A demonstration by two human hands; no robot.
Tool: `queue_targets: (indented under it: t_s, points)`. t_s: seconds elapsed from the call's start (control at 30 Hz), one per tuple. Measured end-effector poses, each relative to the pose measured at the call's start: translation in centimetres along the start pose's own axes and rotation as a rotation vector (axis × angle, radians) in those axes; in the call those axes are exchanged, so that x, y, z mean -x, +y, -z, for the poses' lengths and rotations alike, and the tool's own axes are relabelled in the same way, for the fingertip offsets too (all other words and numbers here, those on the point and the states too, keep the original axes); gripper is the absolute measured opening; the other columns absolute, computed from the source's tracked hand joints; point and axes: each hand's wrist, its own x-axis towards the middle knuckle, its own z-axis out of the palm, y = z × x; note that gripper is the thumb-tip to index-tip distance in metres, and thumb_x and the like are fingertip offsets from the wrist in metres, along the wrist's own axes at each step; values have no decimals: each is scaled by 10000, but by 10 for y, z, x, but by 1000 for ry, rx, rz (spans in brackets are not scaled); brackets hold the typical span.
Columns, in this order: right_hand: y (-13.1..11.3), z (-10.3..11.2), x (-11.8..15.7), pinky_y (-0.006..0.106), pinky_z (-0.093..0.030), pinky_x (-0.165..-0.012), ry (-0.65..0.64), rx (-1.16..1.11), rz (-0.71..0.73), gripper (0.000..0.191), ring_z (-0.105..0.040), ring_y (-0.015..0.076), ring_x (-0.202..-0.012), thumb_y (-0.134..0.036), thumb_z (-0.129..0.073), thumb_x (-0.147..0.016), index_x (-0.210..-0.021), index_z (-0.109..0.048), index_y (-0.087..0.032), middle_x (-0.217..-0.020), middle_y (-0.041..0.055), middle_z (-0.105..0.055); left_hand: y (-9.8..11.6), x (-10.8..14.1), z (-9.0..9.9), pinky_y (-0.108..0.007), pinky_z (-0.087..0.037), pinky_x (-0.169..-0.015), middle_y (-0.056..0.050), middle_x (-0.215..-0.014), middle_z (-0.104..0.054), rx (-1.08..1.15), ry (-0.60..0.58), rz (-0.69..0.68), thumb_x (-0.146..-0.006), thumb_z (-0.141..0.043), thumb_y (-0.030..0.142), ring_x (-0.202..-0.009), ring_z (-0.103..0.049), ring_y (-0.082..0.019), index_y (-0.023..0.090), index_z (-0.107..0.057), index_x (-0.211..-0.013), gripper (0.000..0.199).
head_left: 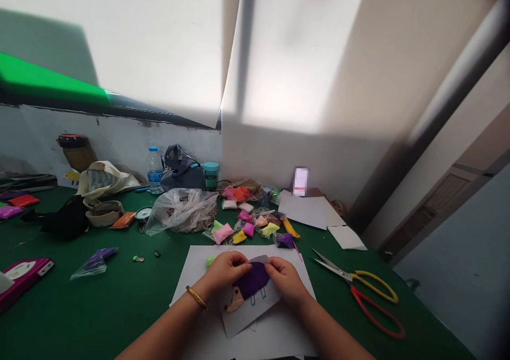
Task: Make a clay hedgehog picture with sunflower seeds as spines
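Both arms are in view, bare, entering at the lower edge and converging toward the middle. The left forearm [163, 325] slants up to the right; the right forearm [338, 331] slants up to the left. The left hand [223, 271] and the right hand [287, 279] are roughly level, near each other but apart. Each is closed in a pinch, fingers curled, the left thumb [241, 269] and right thumb [272, 270] pointing inward.

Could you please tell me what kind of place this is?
Probably an indoor craft workspace: large scissors and small colourful packets lie on a green table, near a handmade-looking hedgehog picture.
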Motion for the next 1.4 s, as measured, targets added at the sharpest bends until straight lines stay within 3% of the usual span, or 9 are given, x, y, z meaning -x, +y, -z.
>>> queue_targets:
  t_s: [0.2,0.3,0.6,0.87,1.03,1.23,1.4]
  points:
    - [1,1,0,332,-488,-741,-6,112,41,402,-639,241,-819,-539,-625,-816,-922,-754,-173,-872,71,-724,-6,-4,0,-250,-404,-608,-18,-707,-648,22,-86,50,-692,-647,519,-683,-549,-166,146,-696,-756,381]
    - [-1,0,0,340,-487,-749,-16,146,43,398,-640,250,-836,-536,-612,-822,-920,-757,-178,-876,76,-723,-6,-4,2,-249,-398,-605,-17,-711,-637,39,-105,55,-736,-592,569,-674,-536,-158,140,-693,-761,442]
    - [0,-3,-1,329,-472,-711,-9,204,58,354,-633,240,-786,-487,-591,-825,-878,-752,-176,-836,73,-719,-3,-4,-4,-255,-405,-631,-36,-779,-674,-7,-49,29,-773,-570,524,-726,-560,-175,147,-708,-797,403]
    - [0,-4,-1,312,-461,-693,-38,240,66,304,-624,223,-758,-426,-565,-830,-835,-733,-172,-809,67,-713,-11,-7,-7,-243,-395,-593,-22,-709,-663,-24,-54,74,-704,-637,502,-677,-556,-166,148,-694,-758,363]
    - [-3,-4,0,310,-458,-703,-52,256,85,325,-616,223,-779,-453,-561,-839,-848,-724,-171,-827,66,-705,-6,-6,-7,-244,-387,-608,-16,-727,-649,-21,-73,50,-747,-585,527,-683,-535,-155,149,-686,-754,391]
    - [-3,0,-1,288,-413,-650,-10,244,125,436,-529,180,-693,-526,-452,-904,-713,-624,-174,-707,24,-593,-3,-10,-12,-237,-332,-547,4,-663,-592,-28,-31,79,-712,-634,506,-627,-498,-142,152,-651,-725,355]
    - [-1,-1,-1,270,-398,-638,-9,225,65,359,-503,165,-685,-525,-564,-837,-738,-588,-181,-702,-2,-555,4,-8,-9,-237,-329,-553,3,-681,-578,-19,-25,66,-751,-594,547,-644,-481,-141,151,-646,-735,400]
